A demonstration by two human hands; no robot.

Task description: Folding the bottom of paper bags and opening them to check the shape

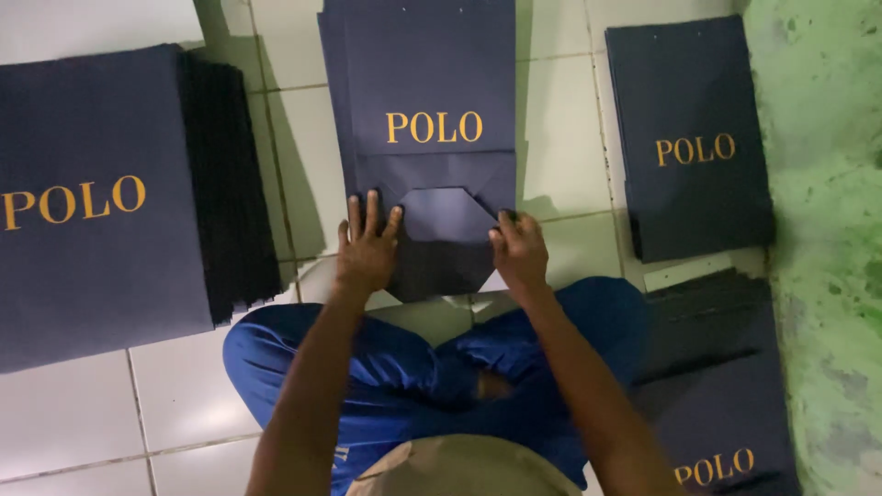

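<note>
**Folding a bag bottom on a tiled floor**

A white tiled floor [83, 404] fills the frame, with a green-stained wall [827, 230] at the right edge. At the left sits a thick stack [101, 202] of flat navy paper bags, squared up, probably to keep finished pieces together. In the centre a single bag [427, 83] lies flat, running from the top edge down toward the person's crossed legs, its bottom end nearest them, likely for reach. The left hand [366, 250] presses down on the bottom fold's left corner, fingers spread and flat, not gripping. The right hand [519, 253] bears on the right corner, fingers curled over the flap [446, 216]. Upper right lies a thinner pile [689, 138]; lower right, another pile [717, 404].
</note>
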